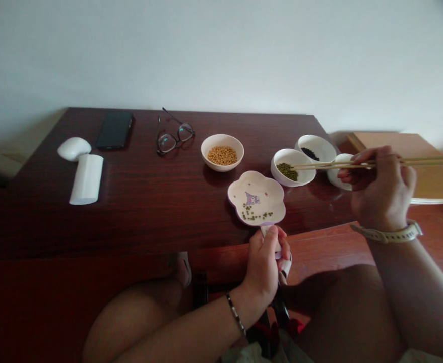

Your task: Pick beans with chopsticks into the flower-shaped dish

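Note:
My left hand (264, 259) grips the short handle of a flower-shaped plate (270, 194) at the table's front edge. A cartoon figure is printed on the plate, and several green beans are scattered over its near part. My right hand (382, 184) holds a pair of wooden chopsticks (330, 165), whose tips reach into a white bowl (309, 178) of green mung beans (287, 171). Whether a bean is between the tips, I cannot tell. Behind that bowl stands another white bowl (326, 146) with black beans (309, 153). A third white bowl (336, 179) is partly hidden by my right hand.
A bowl (205, 157) of yellow soybeans (222, 155) stands mid-table. Black-framed glasses (167, 143), a dark flat box (115, 130), a white rounded object (73, 149) and a white cylinder (86, 180) lie to the left. A light wooden surface (436, 179) is at right; a wall rises behind.

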The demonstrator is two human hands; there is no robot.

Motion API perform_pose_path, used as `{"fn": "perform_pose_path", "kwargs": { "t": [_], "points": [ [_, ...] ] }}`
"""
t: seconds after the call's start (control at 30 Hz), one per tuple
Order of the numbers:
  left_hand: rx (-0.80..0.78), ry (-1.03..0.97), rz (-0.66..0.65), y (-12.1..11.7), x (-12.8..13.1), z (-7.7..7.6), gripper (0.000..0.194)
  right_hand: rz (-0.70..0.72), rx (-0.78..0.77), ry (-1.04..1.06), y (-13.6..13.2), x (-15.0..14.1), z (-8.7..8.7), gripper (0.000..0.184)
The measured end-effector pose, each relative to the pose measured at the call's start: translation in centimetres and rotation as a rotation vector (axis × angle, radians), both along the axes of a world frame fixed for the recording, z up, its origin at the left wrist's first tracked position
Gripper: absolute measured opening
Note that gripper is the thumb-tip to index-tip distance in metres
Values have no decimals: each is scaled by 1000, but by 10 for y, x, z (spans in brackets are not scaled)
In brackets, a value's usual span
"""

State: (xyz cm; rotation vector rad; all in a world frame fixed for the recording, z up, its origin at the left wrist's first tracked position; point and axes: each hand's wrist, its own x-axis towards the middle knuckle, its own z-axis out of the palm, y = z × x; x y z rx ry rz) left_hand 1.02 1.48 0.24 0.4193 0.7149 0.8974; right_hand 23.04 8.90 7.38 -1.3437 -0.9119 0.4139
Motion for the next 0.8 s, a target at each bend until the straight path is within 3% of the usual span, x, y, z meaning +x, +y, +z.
{"fn": "perform_pose_path", "kwargs": {
  "t": [0.27, 0.37, 0.8],
  "points": [
    [-4, 15, -1, 0, 0, 1, 39, 392, -357, 8, -17, -30, 6, 38],
    [0, 18, 2, 0, -1, 1, 38, 496, -414, -19, -18, -34, 4, 43],
    [-15, 9, 7, 0, 1, 2, 43, 496, -434, -60, -18, -36, -1, 42]
  ]
}}
